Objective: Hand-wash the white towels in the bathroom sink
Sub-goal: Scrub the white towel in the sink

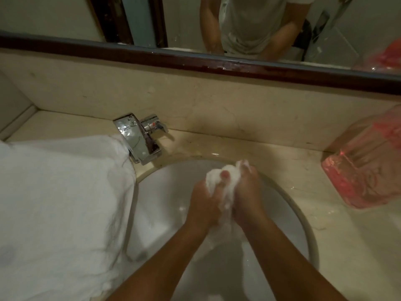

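A beige, marble-like counter (351, 253) is seen running along the wall of a dimly lit bathroom, with a round white sink (304, 227) sunk into it. The same veined stone is carried up behind as a backsplash (217, 98). Above it a mirror (60, 16) is mounted, edged below by a dark wooden frame (152, 53). In the glass a torso in a light shirt (249, 25) and two lowered forearms are reflected.

Over the far half of the sink a small white towel (226, 183) is held bunched between the left hand (205, 203) and the right hand (247, 193). The hands are set close together, palms facing. The fingers (249, 177) of both are curled tightly round the cloth, with one fingertip showing through its folds. The towel's lower part is seen hanging down between the wrists into the basin; whether it reaches the bottom cannot be told.

On the counter to the left a heap of white towels (60, 203) is piled, its edge draped over the sink's rim and touching the base of a chrome tap (140, 139). The tap is fixed at the sink's back-left, its spout angled toward the basin. At the right end of the counter — against the backsplash — a translucent pink plastic bag (364, 170) is set, and it too is caught in the mirror.
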Demonstrator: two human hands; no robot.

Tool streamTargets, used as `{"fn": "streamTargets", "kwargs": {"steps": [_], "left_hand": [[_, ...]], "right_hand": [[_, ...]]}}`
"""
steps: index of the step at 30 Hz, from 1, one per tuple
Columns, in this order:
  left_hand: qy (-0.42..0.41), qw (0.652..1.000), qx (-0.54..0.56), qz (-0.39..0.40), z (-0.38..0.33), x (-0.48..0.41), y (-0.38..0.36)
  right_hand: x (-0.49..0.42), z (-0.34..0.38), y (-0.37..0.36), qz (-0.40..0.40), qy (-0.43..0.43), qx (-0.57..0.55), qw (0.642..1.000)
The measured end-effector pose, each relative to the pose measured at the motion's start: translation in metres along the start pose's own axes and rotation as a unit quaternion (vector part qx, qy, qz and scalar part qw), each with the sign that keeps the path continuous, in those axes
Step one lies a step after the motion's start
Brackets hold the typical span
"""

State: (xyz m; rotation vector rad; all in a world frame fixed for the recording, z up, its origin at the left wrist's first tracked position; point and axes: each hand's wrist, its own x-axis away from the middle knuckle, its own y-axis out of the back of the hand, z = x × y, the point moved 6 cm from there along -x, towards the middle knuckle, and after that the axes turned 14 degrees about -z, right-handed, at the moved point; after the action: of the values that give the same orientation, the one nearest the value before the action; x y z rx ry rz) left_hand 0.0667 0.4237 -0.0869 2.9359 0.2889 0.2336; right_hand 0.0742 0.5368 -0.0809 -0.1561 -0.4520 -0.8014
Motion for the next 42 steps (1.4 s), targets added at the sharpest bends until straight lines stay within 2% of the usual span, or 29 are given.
{"fn": "streamTargets", "kwargs": {"steps": [1, 5, 9, 13, 15, 19, 27, 31, 35, 38, 42], "left_hand": [[-0.004, 1.000, -0.015, -0.005, 0.003, -0.005, 0.001], [-0.020, 0.996, -0.075, -0.043, 0.000, -0.039, 0.017], [0.004, 0.998, -0.034, -0.048, -0.011, -0.023, 0.029], [-0.013, 0.999, -0.028, -0.030, -0.029, -0.022, 0.053], [-0.016, 0.999, -0.040, -0.027, -0.048, -0.022, 0.065], [0.012, 1.000, -0.002, -0.014, -0.092, -0.025, 0.084], [0.010, 0.995, 0.042, 0.087, -0.200, 0.007, 0.077], [-0.036, 0.991, 0.068, 0.109, -0.242, 0.040, 0.043], [-0.039, 0.982, 0.109, 0.151, -0.269, 0.080, -0.002], [-0.046, 0.981, 0.093, 0.163, -0.273, 0.104, -0.041], [-0.034, 0.978, 0.065, 0.195, -0.265, 0.134, -0.092]], "right_hand": [[0.001, -0.004, 0.001, -0.003, -0.009, 0.001, 1.000], [0.034, -0.015, 0.004, 0.083, 0.108, 0.165, 0.977], [0.025, -0.013, 0.029, 0.103, 0.001, 0.051, 0.993], [0.029, -0.015, 0.058, 0.152, -0.033, 0.153, 0.976], [0.033, -0.003, 0.070, 0.145, -0.024, 0.162, 0.976], [0.052, 0.048, 0.075, 0.127, 0.031, 0.101, 0.986], [0.096, 0.161, 0.119, 0.036, 0.128, -0.008, 0.991], [0.114, 0.204, 0.173, -0.033, 0.157, -0.053, 0.986], [0.121, 0.232, 0.228, -0.076, 0.189, -0.057, 0.977], [0.113, 0.239, 0.270, -0.113, 0.186, -0.078, 0.973], [0.091, 0.234, 0.322, -0.154, 0.173, -0.054, 0.971]]}}
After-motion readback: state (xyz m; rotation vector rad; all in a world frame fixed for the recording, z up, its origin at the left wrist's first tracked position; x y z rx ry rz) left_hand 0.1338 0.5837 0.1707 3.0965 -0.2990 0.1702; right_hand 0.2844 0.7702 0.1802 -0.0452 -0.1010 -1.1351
